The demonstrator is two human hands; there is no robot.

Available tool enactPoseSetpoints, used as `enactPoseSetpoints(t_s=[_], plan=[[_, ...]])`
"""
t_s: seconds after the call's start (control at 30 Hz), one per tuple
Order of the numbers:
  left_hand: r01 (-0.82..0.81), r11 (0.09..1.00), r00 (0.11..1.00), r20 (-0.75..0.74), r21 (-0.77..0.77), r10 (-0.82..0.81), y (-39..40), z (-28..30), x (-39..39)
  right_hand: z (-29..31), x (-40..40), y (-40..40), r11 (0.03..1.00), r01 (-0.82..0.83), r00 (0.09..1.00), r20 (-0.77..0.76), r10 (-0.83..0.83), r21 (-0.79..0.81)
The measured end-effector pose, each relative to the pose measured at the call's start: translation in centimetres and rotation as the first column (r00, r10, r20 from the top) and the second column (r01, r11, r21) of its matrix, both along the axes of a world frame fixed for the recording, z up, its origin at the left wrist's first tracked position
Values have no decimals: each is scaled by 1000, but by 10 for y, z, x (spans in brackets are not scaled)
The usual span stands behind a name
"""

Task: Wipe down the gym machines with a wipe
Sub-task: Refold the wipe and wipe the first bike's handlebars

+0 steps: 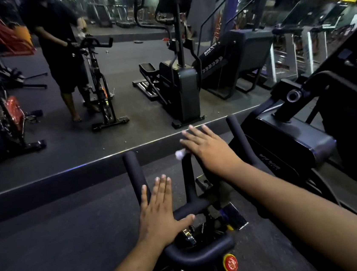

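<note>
Nearest to us we see the black handlebars of an exercise bike, with a round red knob just below them. Around the bike lies a dark rubber floor, and in front of it a large wall mirror begins at floor level. We see in the mirror the room behind us: a person standing at the bike, a black stair machine, and treadmills further back under blue and yellow lights. To our right stands a big black machine, near the bike.

Our left hand lies flat on the left side of the handlebars, with straight fingers close together and the thumb apart. Our right hand is spread open over the upright middle grip. A small white wipe sits at the top of this grip, under the thumb side of the right hand; we cannot tell if the hand presses it.
</note>
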State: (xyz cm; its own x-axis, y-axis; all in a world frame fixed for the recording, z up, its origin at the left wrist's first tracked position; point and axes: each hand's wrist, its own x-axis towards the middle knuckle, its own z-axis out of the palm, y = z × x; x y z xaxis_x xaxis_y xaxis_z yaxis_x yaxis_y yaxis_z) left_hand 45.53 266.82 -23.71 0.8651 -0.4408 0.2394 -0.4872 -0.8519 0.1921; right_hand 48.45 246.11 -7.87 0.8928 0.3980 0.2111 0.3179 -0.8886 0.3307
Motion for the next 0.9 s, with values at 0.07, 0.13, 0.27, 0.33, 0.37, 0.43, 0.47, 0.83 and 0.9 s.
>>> enactPoseSetpoints(t_s=[0.07,0.13,0.27,0.33,0.37,0.43,0.47,0.83,0.9], plan=[[0,1000,1000,0,2,0,1,0,-1,-4,14,12,986,112,986,-111,-126,-127],[-2,1000,1000,0,1,2,1,0,-1,-23,12,21,962,144,963,-193,-190,-232],[-2,1000,1000,16,-2,2,0,-3,0,-69,-17,24,924,-60,968,-248,-39,-379],[4,1000,1000,17,-2,-4,1,-4,-1,-89,-39,18,924,-167,944,-325,49,-345],[8,1000,1000,26,-9,-8,1,-4,-1,-97,-50,14,935,-193,920,-386,67,-297],[17,1000,999,42,-17,-16,1,-2,-1,-99,-70,12,963,-211,873,-476,107,-170],[20,1000,998,56,-20,-19,1,-2,-1,-96,-75,13,975,-210,861,-486,149,-73],[40,998,996,81,53,-44,2,-2,-1,-8,25,11,949,-308,860,-447,247,-68],[49,998,994,99,47,-54,3,-3,-1,-11,43,9,900,-336,820,-556,135,-277]])
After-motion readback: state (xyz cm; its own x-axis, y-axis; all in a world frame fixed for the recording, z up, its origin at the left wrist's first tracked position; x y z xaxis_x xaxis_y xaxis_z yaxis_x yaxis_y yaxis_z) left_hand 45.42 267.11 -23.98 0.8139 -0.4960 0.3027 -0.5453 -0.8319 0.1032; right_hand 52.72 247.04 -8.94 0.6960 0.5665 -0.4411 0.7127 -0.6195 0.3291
